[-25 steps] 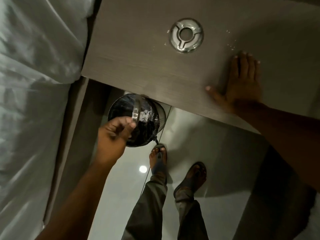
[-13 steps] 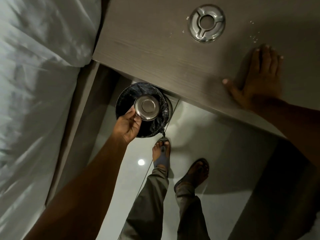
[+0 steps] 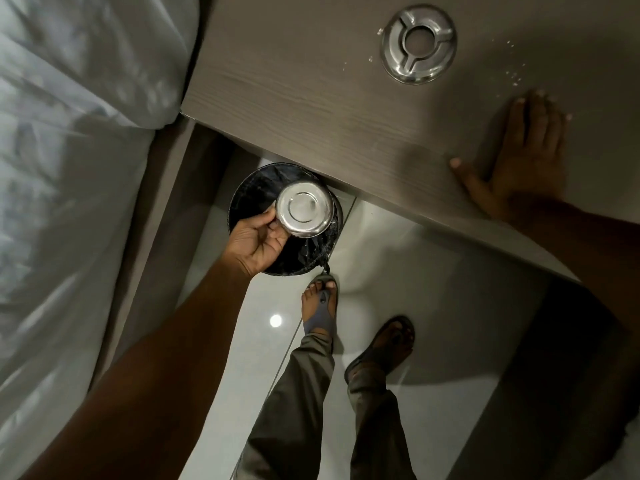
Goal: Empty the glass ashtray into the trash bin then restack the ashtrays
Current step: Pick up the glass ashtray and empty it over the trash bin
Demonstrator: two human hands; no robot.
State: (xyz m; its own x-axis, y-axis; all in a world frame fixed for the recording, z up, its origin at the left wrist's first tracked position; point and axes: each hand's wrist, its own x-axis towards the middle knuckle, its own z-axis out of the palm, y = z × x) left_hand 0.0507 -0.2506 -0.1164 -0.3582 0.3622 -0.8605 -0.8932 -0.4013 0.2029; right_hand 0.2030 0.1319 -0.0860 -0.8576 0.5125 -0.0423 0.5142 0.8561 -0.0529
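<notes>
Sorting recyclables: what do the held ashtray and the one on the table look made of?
Held ashtray: looks like polished metal despite the task's "glass", judging by its opaque mirror sheen. Table ashtray: likely brushed steel or thick glass; silvery highlights, unclear.

A grey wood-grain tabletop (image 3: 311, 98) fills the upper right. White rumpled bedding (image 3: 69, 168) lies along the left, just beside it. Below, glossy pale floor tiles (image 3: 433, 271) mirror a small round light (image 3: 275, 320).
</notes>
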